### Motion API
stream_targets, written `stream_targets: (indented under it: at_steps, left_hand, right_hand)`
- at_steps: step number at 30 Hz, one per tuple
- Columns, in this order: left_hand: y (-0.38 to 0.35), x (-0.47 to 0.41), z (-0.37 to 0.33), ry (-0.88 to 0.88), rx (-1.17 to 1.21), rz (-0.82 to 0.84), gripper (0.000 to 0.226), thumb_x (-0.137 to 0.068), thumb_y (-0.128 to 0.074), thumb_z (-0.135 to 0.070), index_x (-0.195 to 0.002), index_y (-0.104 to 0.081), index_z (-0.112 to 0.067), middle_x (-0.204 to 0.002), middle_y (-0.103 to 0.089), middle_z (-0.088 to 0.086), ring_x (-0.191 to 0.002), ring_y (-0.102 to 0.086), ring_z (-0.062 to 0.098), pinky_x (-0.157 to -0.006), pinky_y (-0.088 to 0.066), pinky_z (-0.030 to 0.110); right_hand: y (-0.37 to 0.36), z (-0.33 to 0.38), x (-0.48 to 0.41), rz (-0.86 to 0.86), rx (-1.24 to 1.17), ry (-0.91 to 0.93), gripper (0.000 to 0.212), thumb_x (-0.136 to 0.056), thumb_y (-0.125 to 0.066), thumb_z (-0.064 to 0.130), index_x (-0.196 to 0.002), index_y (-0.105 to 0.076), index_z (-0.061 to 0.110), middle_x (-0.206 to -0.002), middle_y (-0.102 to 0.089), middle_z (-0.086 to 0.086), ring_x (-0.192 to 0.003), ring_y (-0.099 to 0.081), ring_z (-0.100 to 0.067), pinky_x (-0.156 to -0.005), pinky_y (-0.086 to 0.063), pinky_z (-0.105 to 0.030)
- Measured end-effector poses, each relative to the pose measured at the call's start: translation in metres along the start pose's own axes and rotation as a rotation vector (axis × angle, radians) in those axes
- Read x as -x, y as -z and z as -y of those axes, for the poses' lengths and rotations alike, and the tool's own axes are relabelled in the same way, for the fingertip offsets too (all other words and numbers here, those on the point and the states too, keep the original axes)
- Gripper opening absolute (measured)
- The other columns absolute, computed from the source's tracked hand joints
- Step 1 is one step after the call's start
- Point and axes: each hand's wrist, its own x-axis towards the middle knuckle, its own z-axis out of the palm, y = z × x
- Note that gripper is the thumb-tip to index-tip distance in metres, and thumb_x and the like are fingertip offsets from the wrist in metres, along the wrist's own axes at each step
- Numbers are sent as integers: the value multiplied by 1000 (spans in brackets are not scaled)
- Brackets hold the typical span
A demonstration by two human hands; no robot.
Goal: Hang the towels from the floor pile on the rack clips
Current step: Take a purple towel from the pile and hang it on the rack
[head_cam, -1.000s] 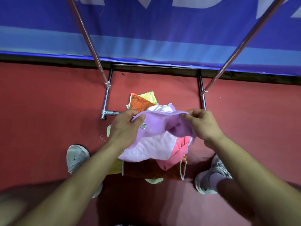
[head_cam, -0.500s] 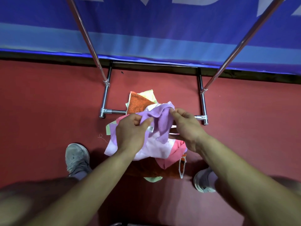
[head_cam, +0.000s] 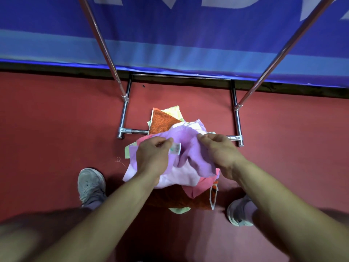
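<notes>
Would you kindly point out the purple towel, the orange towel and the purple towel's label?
purple towel (head_cam: 196,154): head view, on the draped fold at its middle.
orange towel (head_cam: 162,122): head view, on its flat textured face.
label (head_cam: 176,148): head view, on the middle of the tag.

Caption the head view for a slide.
Left hand and right hand pinch a lilac towel over the towel pile on the red floor.

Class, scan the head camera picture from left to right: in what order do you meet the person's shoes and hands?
In order: left shoe → left hand → right hand → right shoe. Both hands pinch the lilac towel, which overlaps them, so it is left out.
</notes>
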Motion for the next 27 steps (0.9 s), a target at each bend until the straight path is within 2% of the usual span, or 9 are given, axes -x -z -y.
stream_targets:
  at_steps: [4,10,13,15,17,19,22,24,27]
  left_hand:
    - [-7,4,4,-104,-56,49,22,-90,-69,-11,-74,-69,-26,-73,-71,-7,-78,-68,19,-77,-52,35]
    - [-9,4,4,-114,-77,-46,17,-82,-79,-13,-93,-74,-25,-80,-71,-16,-79,-69,4,-66,-45,10]
    - [-15,10,4,-158,-19,-42,18,-83,-79,-10,-93,-73,-24,-82,-70,-17,-82,-69,4,-74,-50,14]
    - [-20,15,3,-158,71,12,21,-86,-73,-2,-95,-72,-21,-86,-69,-20,-89,-69,3,-84,-54,18]
    - [-23,19,2,-115,146,66,23,-87,-68,0,-96,-74,-21,-89,-71,-17,-92,-69,5,-93,-55,27]
    - [-23,22,-5,-38,259,132,23,-88,-63,-9,-81,-73,-29,-86,-74,-4,-88,-72,15,-90,-59,43]
    - [-16,24,-22,199,569,273,28,-100,-51,-11,-88,-73,-22,-88,-76,2,-80,-74,16,-67,-62,32]
    - [-11,21,-26,287,654,278,26,-102,-46,-15,-103,-71,-19,-95,-75,4,-84,-72,18,-70,-60,31]
    - [-8,20,-22,325,703,271,27,-101,-46,-22,-116,-69,-20,-104,-75,10,-87,-74,23,-71,-62,37]
  right_hand:
    - [-3,2,0,-64,-61,62,32,-101,-57,34,-73,-63,19,-73,-60,-3,-67,-51,-17,-62,-43,-29]
    - [-6,5,2,-108,-35,146,45,-78,-54,51,-85,-62,7,-74,-59,-9,-69,-54,-22,-66,-52,-53]
    - [-13,1,3,-51,-80,151,46,-78,-57,51,-86,-67,7,-79,-65,-22,-73,-57,-24,-74,-55,-59]
    - [-17,1,4,21,-101,157,45,-82,-58,47,-90,-71,5,-98,-68,-31,-79,-59,-24,-86,-53,-68]
    - [-21,1,5,51,-116,163,43,-86,-59,42,-90,-70,1,-105,-64,-35,-81,-58,-24,-90,-50,-69]
    - [-23,1,3,80,-143,168,38,-94,-59,36,-93,-71,0,-103,-67,-35,-79,-62,-26,-88,-54,-62]
    - [-21,1,1,123,-145,187,25,-100,-61,27,-108,-73,7,-105,-74,-22,-88,-70,-25,-94,-56,-48]
    - [-19,0,1,157,-142,177,21,-97,-66,16,-117,-70,9,-108,-75,-20,-89,-69,-21,-92,-56,-41]
    - [-14,-7,-3,126,-64,213,26,-92,-65,-1,-117,-68,8,-105,-75,-23,-89,-70,-28,-94,-56,-53]
